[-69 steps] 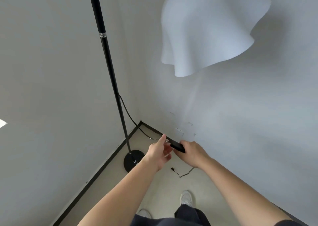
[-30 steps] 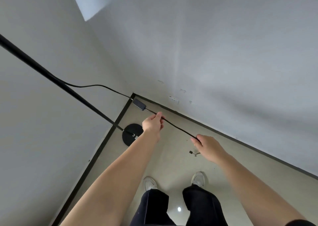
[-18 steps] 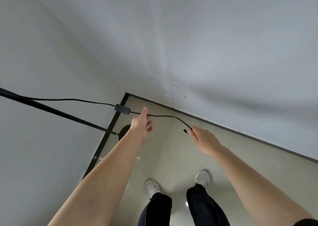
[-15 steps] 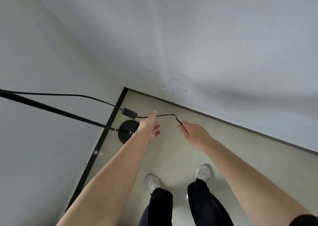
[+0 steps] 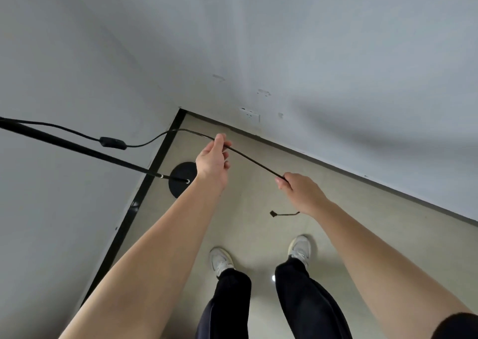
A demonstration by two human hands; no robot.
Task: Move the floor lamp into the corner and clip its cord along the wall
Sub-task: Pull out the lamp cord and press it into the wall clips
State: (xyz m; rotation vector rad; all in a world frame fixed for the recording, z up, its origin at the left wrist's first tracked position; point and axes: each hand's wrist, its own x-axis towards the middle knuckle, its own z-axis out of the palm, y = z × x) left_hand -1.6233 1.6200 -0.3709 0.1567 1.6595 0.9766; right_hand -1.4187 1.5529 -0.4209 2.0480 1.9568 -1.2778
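Note:
The floor lamp's black pole slants in from the left down to its round black base, which stands on the floor in the corner. The thin black cord leaves the pole, passes an inline switch, arcs past the corner and runs taut between my hands. My left hand pinches the cord above the base. My right hand grips it further along, and the cord's plug end dangles below that hand above the floor. The lamp shade is out of view.
Two grey walls meet at the corner with a black baseboard along the left one. A white wall outlet sits low on the right wall. My two feet in white shoes stand on the beige floor.
My hands have drawn apart along the cord, which went from a slack loop to a taut line. The plug end has slipped through and now hangs below my right hand.

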